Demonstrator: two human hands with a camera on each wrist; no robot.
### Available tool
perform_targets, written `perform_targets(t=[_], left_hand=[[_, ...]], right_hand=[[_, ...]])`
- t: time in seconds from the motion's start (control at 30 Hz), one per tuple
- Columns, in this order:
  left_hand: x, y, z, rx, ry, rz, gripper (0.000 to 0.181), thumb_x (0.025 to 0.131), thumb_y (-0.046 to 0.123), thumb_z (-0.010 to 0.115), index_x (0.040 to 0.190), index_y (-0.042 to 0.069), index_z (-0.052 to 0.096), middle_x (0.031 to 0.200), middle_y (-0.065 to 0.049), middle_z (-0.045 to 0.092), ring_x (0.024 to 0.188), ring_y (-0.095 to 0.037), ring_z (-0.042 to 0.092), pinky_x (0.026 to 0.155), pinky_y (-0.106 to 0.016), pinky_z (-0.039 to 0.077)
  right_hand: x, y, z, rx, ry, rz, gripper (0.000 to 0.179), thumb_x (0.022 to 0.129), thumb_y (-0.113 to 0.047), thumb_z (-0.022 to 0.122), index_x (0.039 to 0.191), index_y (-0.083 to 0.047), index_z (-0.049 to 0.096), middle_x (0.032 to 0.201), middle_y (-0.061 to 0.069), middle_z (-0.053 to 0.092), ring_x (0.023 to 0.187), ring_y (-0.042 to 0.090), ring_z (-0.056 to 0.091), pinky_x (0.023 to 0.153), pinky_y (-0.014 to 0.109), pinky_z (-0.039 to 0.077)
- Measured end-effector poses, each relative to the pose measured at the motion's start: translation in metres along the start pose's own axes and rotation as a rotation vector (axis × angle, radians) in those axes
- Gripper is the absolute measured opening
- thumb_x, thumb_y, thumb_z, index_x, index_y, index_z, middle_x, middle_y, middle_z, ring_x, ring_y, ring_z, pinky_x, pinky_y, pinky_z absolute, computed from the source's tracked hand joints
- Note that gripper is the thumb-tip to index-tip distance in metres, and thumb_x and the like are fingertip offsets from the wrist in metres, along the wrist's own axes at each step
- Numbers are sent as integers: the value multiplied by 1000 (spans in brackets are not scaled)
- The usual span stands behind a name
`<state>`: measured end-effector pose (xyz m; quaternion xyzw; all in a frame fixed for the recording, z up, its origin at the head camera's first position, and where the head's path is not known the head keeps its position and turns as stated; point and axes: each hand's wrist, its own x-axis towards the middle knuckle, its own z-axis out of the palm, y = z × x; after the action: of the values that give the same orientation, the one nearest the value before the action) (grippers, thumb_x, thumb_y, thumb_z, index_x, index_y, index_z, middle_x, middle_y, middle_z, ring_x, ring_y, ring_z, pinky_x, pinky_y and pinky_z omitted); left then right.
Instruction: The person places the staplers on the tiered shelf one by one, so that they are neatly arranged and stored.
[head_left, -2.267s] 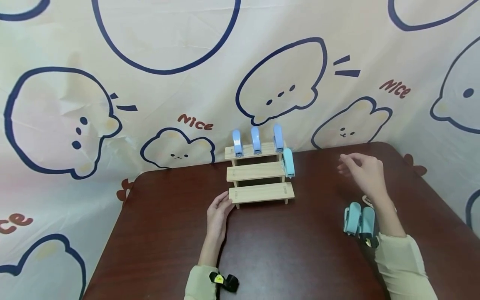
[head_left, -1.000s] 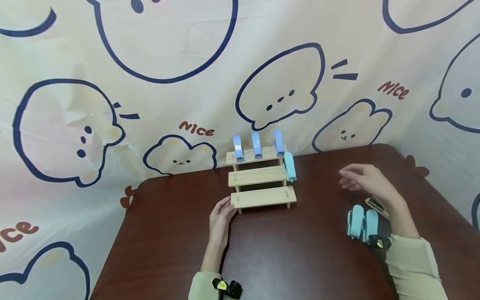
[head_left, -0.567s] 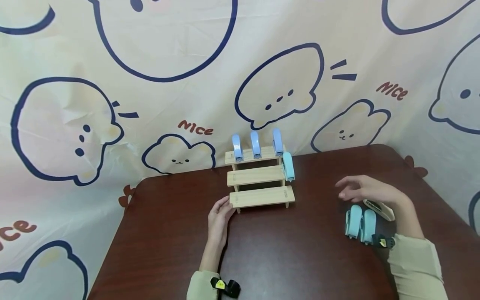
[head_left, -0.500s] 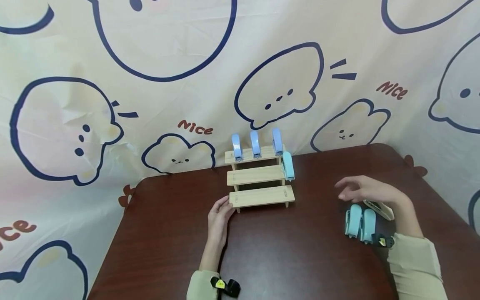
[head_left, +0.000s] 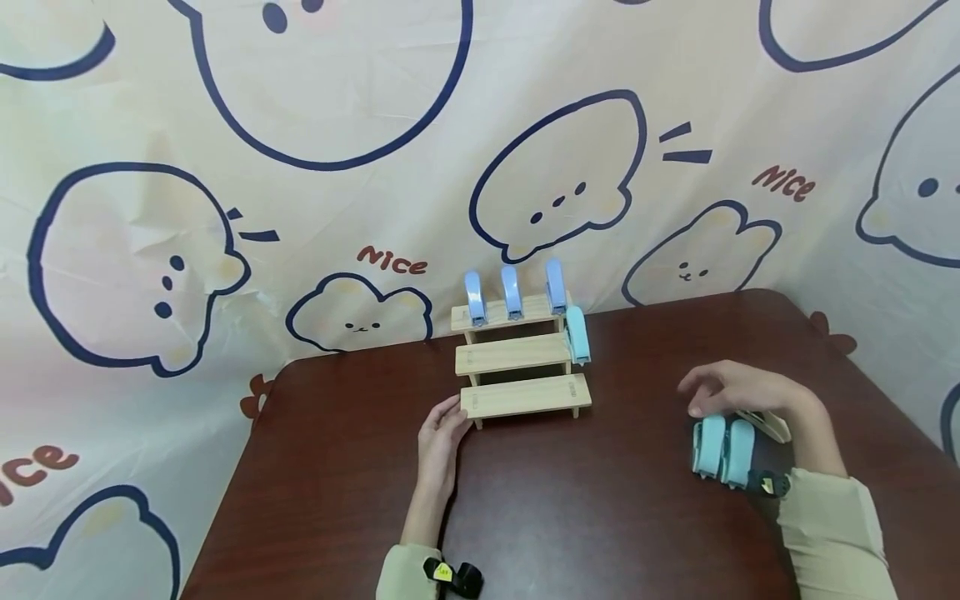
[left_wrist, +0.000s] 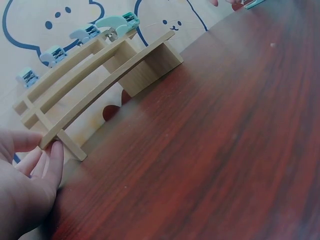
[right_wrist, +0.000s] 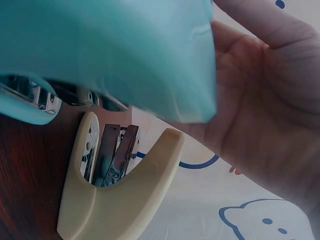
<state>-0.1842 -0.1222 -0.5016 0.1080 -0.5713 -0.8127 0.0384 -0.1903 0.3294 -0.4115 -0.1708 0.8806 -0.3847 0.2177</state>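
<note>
My left hand (head_left: 437, 446) pinches the left end of the bottom step of a pale wooden three-step rack (head_left: 525, 397), thumb above and fingers below in the left wrist view. Three blue staplers (head_left: 512, 293) stand on its top step. A teal stapler (head_left: 577, 335) sits at the right end of the middle step. At right, my right hand (head_left: 753, 389) is bent over two side-by-side teal staplers (head_left: 738, 454), fingers loosely curved near their far ends. A cream stapler (right_wrist: 117, 210) lies beside them, partly behind the wrist; in the right wrist view its jaws gape.
The dark brown table (head_left: 585, 517) carries everything. A patterned cloth (head_left: 375, 200) hangs right behind the rack and along the right side. Black wrist cameras (head_left: 455, 575) are strapped to both sleeves.
My right hand has come down toward the teal staplers, its wrist shifting right. My left hand stays at the rack's corner. The head view has tilted slightly.
</note>
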Motion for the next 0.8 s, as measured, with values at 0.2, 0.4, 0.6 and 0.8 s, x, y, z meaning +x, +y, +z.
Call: perform_targets(t=[0.2,0.4,0.6,0.8], left_hand=[[-1,-1,-1,5,0,-2,36,101,-2,60,136,-9,56,128,-16,66,102,-11,69,93,-27,56],[-1,-2,0,3,13,-10,36,100,-2,60,135,-9,57,127,-15,67,102,-11,69,92,-27,56],[-1,-4,-1,-1,8,-7,36,100,-2,60,136,-9,56,126,-15,67,101,-12,69,93,-27,56],[-1,0,1,-4,9,-4,36,100,-3,59,135,-10,55,125,-15,67,101,-11,70,93,-28,56]], right_hand=[[0,3,1,37,-46,-10,46,94,-17,73,130,9,60,96,7,71,87,26,64,75,42,53],[-3,7,0,67,-82,6,53,91,-18,75,133,9,57,107,11,72,93,26,66,78,43,54],[-5,5,-3,42,-68,25,49,91,-17,77,129,9,60,101,8,73,91,26,66,78,42,55],[-4,-1,-5,23,26,70,47,96,-17,73,129,13,59,105,11,69,89,24,66,77,42,62]])
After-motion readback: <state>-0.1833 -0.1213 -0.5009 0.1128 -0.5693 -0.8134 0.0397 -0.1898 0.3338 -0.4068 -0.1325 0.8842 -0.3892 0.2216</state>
